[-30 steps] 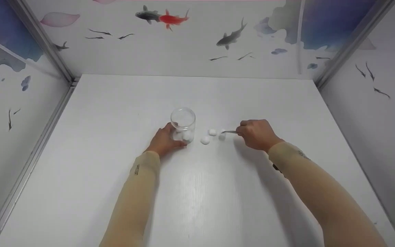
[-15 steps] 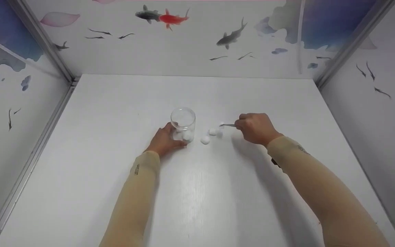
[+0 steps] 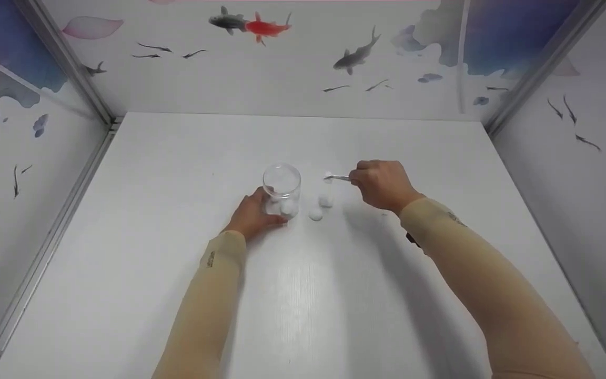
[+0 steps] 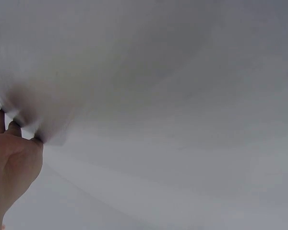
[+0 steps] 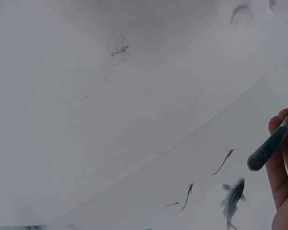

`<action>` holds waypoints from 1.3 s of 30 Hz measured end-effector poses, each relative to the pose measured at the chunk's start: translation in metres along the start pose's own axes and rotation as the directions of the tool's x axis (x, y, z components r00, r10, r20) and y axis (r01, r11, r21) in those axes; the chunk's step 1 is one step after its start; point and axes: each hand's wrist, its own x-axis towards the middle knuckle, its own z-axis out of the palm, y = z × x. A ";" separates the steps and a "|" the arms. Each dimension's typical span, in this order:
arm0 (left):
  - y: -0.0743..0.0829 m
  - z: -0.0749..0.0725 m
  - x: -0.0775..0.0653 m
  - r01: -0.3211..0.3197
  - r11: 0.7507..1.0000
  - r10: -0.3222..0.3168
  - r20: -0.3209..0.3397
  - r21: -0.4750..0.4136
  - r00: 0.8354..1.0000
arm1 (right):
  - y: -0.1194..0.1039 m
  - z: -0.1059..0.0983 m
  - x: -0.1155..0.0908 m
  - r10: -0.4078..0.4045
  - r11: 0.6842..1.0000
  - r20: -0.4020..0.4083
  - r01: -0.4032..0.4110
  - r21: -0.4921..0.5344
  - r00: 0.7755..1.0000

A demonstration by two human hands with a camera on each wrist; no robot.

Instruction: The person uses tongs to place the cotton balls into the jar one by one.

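The left hand (image 3: 250,215) curls round the base of a clear jar (image 3: 283,196), midway between the left and right edges of the bench (image 3: 292,316). The right hand (image 3: 384,183), fingers closed on tweezers (image 3: 341,178), has a white ball (image 3: 327,176) at their tips, on the jar's right-edge side. Two more balls (image 3: 315,214) rest nearer the front edge, between both hands.

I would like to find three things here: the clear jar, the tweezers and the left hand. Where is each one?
Clear jar (image 3: 283,195): head view, on the near side of its rim.
Tweezers (image 5: 272,143): right wrist view, on the flat handle.
Left hand (image 3: 250,216): head view, on the back of the hand.
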 end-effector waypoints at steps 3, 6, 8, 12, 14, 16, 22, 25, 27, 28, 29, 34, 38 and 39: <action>0.000 -0.001 0.000 -0.002 1.000 0.002 0.002 0.001 1.000 | -0.001 -0.001 0.004 -0.002 1.000 -0.005 0.002 -0.007 1.000; 0.001 -0.002 -0.001 -0.004 1.000 0.004 0.000 0.008 1.000 | -0.003 -0.003 0.010 -0.001 1.000 -0.009 0.001 -0.017 1.000; 0.001 -0.002 -0.002 -0.001 1.000 0.001 -0.003 0.013 1.000 | -0.006 -0.005 0.014 -0.001 1.000 -0.010 0.001 -0.024 1.000; 0.001 -0.002 -0.002 0.008 1.000 -0.008 -0.005 0.019 1.000 | -0.011 -0.008 0.025 -0.012 0.999 -0.004 0.012 -0.034 1.000; 0.000 -0.002 -0.002 0.013 1.000 -0.013 -0.002 0.008 1.000 | -0.015 -0.008 0.030 -0.022 0.999 -0.009 0.022 -0.033 1.000; 0.000 -0.001 -0.003 0.020 1.000 -0.020 0.000 -0.005 1.000 | -0.018 -0.008 0.036 -0.031 0.999 -0.017 0.030 -0.032 0.999; 0.000 0.000 -0.002 0.027 1.000 -0.027 0.004 -0.012 1.000 | -0.032 -0.009 0.054 -0.056 0.998 -0.018 0.055 -0.022 0.998; 0.000 0.001 -0.001 0.021 1.000 -0.021 0.004 -0.005 1.000 | -0.038 -0.009 0.060 -0.065 0.997 0.007 0.065 -0.031 0.998; 0.001 0.001 -0.001 0.020 1.000 -0.020 0.003 -0.002 1.000 | -0.041 -0.007 0.062 -0.065 0.997 0.024 0.066 -0.037 0.998; 0.001 0.001 0.000 0.017 1.000 -0.017 0.004 -0.001 1.000 | -0.042 -0.007 0.063 -0.064 0.997 0.034 0.065 -0.040 0.997; 0.001 0.001 0.000 0.016 1.000 -0.016 0.006 0.001 1.000 | -0.043 -0.006 0.064 -0.064 0.997 0.042 0.066 -0.042 0.997; 0.002 0.000 0.000 0.018 1.000 -0.018 0.008 0.011 1.000 | -0.047 -0.002 0.066 -0.075 0.997 0.053 0.076 -0.027 0.996; 0.003 0.000 0.000 0.020 1.000 -0.020 0.004 0.006 1.000 | -0.047 -0.001 0.066 -0.087 0.996 0.045 0.088 -0.019 0.995; 0.003 0.000 0.000 0.021 1.000 -0.021 0.004 0.006 1.000 | -0.047 0.000 0.066 -0.088 0.996 0.043 0.089 -0.019 0.995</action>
